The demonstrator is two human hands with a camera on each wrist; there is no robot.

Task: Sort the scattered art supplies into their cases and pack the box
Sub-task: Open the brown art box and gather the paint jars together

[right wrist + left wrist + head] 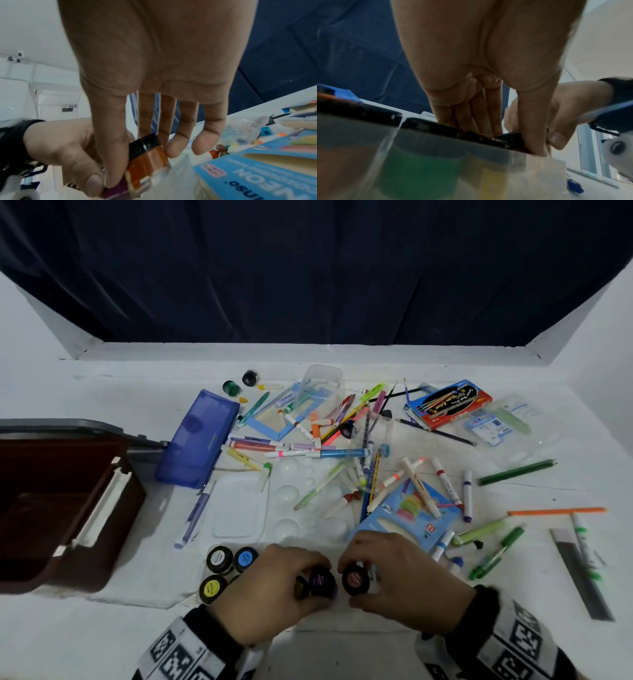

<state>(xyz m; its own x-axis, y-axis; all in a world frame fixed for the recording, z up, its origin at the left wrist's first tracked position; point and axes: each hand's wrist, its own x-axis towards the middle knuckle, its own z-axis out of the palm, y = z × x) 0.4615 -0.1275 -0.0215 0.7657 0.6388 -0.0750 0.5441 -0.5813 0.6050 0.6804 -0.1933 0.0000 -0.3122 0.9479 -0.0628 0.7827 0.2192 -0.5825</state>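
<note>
Both hands work at the bench's near edge: left hand (274, 587) fingers curl round a purple-lidded paint pot (322, 580), right hand (400, 573) pinches an orange black-capped pot (147, 152). Seat each upright in the clear plastic case (436, 169), pressing straight down.

Paint jars with black lids: seven in sight. Three stand in the clear tray (205, 568): white-labelled jar (219, 558), blue-labelled jar (245, 558), yellow-labelled jar (212, 588). Two are in the hands: purple jar (321, 580), orange-brown jar (356, 578). Two lie at the far side: green jar (232, 388), dark jar (250, 378).

Hands: two, left hand (274, 587) and right hand (404, 580).

Card boxes: two, light blue box (407, 517) and red and blue box (448, 404).

Blue pencil case (197, 440): one. Brown storage box (65, 508): one.

Loose markers and pencils: too tangled to count.
</note>
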